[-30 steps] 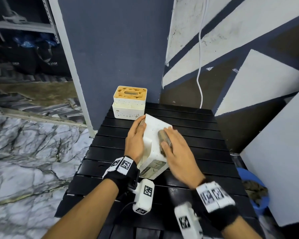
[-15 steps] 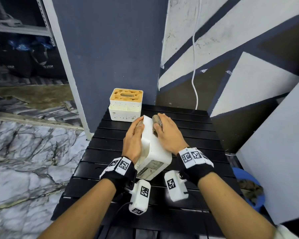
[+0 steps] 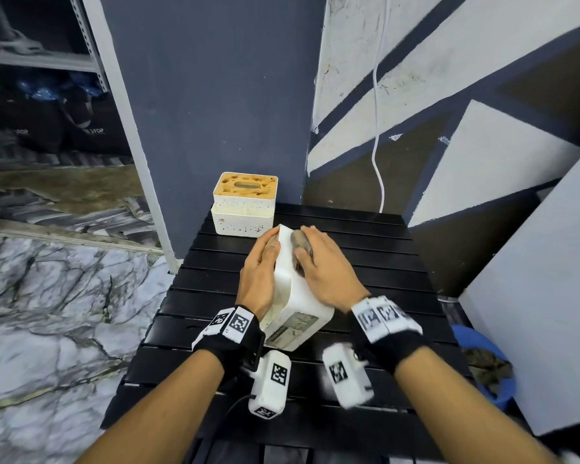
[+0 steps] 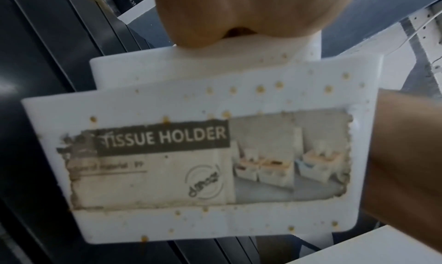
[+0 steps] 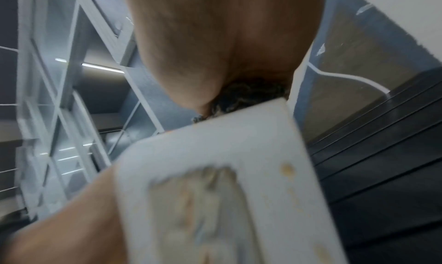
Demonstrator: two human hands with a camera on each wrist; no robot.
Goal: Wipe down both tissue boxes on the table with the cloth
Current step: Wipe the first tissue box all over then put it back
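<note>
My left hand (image 3: 259,276) lies flat, fingers straight, bracing the near tissue box (image 3: 295,316) tipped on its side on the black slatted table (image 3: 365,262); my right hand (image 3: 325,269) presses the wadded cloth (image 3: 300,244) onto its upturned face near the far end. Mid-wipe on box one, I judge. Next: cover its speckled label side, then the second tissue box (image 3: 245,204) upright at the table's far edge.

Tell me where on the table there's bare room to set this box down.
Bare slats on the black table right of the held tissue box, toward the wall, and left of the left hand. Crowded at the back-left corner, by the second tissue box.
</note>
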